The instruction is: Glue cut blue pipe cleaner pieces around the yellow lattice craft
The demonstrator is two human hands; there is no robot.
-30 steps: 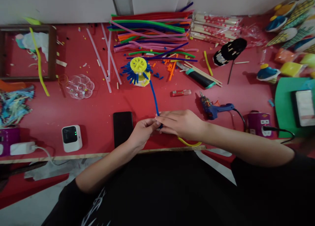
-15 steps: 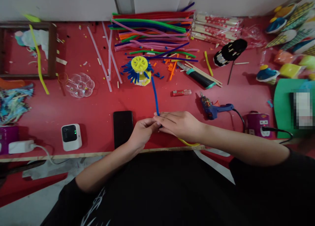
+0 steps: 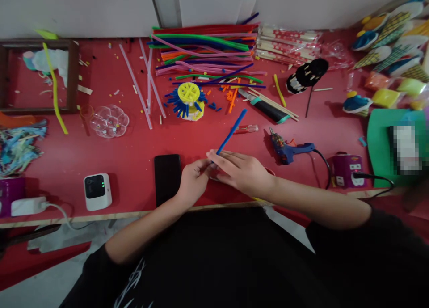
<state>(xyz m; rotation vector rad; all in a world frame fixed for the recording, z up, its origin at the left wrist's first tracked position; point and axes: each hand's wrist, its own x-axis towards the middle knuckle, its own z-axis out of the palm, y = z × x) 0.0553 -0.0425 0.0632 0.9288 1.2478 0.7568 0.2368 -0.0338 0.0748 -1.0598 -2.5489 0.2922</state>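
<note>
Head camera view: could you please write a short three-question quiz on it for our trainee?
1. True or false: the near end of the blue straw sits where the left hand and the right hand meet.
2. What lies on the red table just to the left of the left hand?
A. a black phone
B. a pair of pliers
C. a coffee mug
3. Fill in: the wheel studded with short blue pieces is ___ in colour.

Key: 1 true; 2 A; 3 yellow.
</note>
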